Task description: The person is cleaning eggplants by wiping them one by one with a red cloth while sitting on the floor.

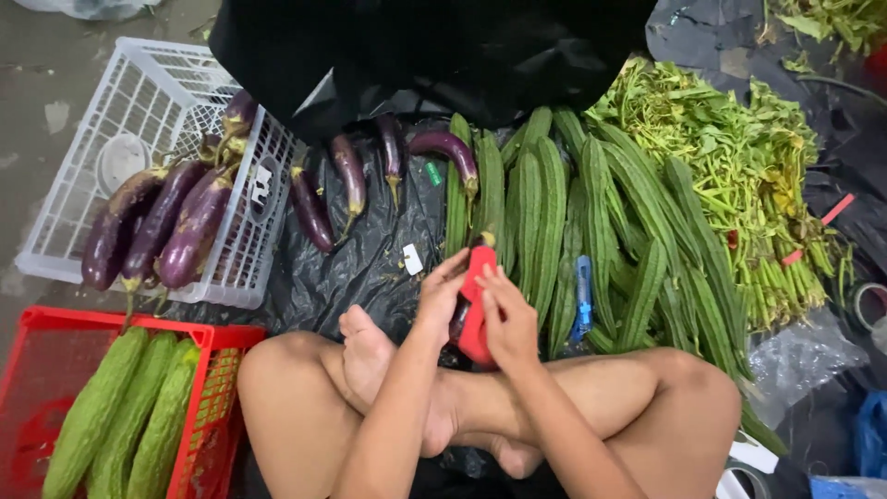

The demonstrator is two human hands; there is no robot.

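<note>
Both hands meet over crossed legs. Left hand [442, 294] curled, fingers closed round the left edge of a red tool [475, 310]; right hand [508, 319] wrapped on its right side, fingertips pressing the top. Just past the fingertips: ridged green gourds [545, 217] on black plastic sheet [370, 259]. Blue tool [582, 300] right of the right fingers; purple eggplants [346, 176] beyond the left.

Concrete floor [37, 83] is carrying black plastic sheeting [370, 259]. Lying on the sheeting: ridged gourds [554, 212] at centre, loose eggplants [351, 176] at 11 o'clock, leafy greens [739, 166] at 2 o'clock. White crate [111, 120] at 10, red crate [55, 342] at 8.
</note>
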